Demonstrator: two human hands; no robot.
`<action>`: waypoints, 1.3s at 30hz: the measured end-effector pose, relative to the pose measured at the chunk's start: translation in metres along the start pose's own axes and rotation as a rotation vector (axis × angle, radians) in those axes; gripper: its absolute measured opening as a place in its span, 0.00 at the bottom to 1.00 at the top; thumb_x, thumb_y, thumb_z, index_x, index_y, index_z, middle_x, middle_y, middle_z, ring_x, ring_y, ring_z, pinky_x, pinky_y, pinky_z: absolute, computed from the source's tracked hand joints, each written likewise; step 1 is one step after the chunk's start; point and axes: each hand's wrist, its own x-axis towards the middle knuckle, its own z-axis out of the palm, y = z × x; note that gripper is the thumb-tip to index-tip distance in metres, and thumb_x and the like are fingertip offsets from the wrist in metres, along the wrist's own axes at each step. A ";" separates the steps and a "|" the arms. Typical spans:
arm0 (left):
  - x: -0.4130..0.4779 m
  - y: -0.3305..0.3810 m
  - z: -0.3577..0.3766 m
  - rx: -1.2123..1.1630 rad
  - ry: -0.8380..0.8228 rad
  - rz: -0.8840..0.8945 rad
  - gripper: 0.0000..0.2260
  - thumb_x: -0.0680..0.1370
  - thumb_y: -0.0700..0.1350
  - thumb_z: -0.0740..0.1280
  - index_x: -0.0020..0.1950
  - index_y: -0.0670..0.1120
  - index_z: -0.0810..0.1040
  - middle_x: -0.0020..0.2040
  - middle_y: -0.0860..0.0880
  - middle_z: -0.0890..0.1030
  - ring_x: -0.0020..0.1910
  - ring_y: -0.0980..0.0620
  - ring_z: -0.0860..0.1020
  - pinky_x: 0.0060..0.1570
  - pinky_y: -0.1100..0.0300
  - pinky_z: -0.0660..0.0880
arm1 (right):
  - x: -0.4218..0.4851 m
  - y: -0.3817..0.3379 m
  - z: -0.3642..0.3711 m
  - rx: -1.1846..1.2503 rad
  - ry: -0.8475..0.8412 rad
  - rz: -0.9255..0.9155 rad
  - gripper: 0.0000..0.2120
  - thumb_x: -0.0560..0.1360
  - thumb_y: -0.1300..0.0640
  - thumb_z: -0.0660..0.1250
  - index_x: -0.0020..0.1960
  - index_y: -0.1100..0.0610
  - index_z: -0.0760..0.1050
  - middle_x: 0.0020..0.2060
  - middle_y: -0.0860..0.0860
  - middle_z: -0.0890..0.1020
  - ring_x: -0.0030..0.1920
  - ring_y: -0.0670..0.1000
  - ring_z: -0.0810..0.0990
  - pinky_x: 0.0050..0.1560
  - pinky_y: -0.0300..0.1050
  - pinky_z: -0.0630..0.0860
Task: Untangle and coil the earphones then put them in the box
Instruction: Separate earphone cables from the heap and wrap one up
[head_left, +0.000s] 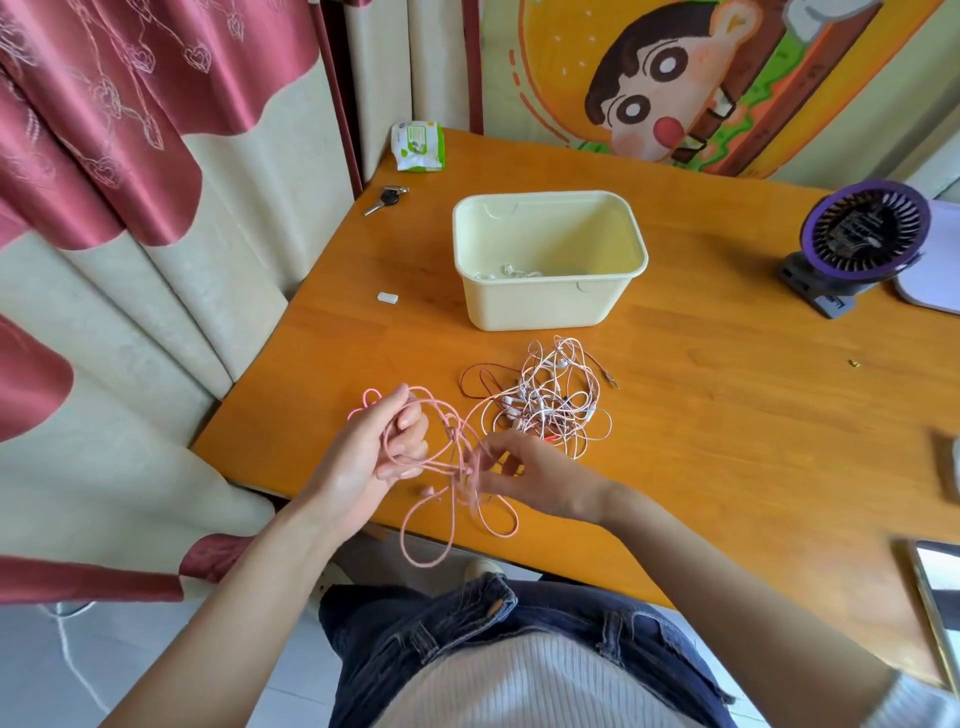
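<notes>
**Head view: pink cable being separated**

I read the left hand (374, 452) as curled round loops of the thin pink earphone cable (451, 434), anchoring it. The right hand (524, 478) pinches a knot, probably to free it. The tangled white-and-red earphone pile (545, 400) waits near the open cream plastic box (540, 306).

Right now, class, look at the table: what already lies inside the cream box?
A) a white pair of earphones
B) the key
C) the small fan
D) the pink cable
A: white earphones lie at the bottom of the cream box, while the pink cable is held by the left hand and right hand, and the key lies on the table.
</notes>
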 end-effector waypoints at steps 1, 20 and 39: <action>-0.001 0.000 -0.004 0.075 0.048 0.018 0.18 0.79 0.51 0.54 0.31 0.47 0.67 0.24 0.52 0.62 0.21 0.58 0.57 0.24 0.65 0.57 | -0.002 0.000 -0.004 0.019 0.013 0.004 0.05 0.76 0.52 0.66 0.42 0.48 0.73 0.39 0.42 0.76 0.39 0.49 0.73 0.42 0.40 0.70; -0.002 -0.032 -0.015 0.755 0.385 0.123 0.11 0.82 0.45 0.57 0.41 0.42 0.70 0.22 0.51 0.69 0.23 0.56 0.67 0.27 0.64 0.68 | -0.022 0.022 -0.023 -0.005 0.316 0.158 0.13 0.81 0.54 0.57 0.39 0.51 0.74 0.21 0.46 0.76 0.24 0.42 0.68 0.28 0.35 0.66; 0.003 -0.038 -0.020 0.660 0.518 0.279 0.12 0.83 0.44 0.54 0.49 0.40 0.74 0.31 0.44 0.77 0.22 0.59 0.70 0.27 0.63 0.70 | -0.029 0.038 -0.036 -0.200 0.507 0.326 0.14 0.80 0.48 0.56 0.49 0.49 0.79 0.21 0.47 0.71 0.26 0.46 0.72 0.33 0.44 0.69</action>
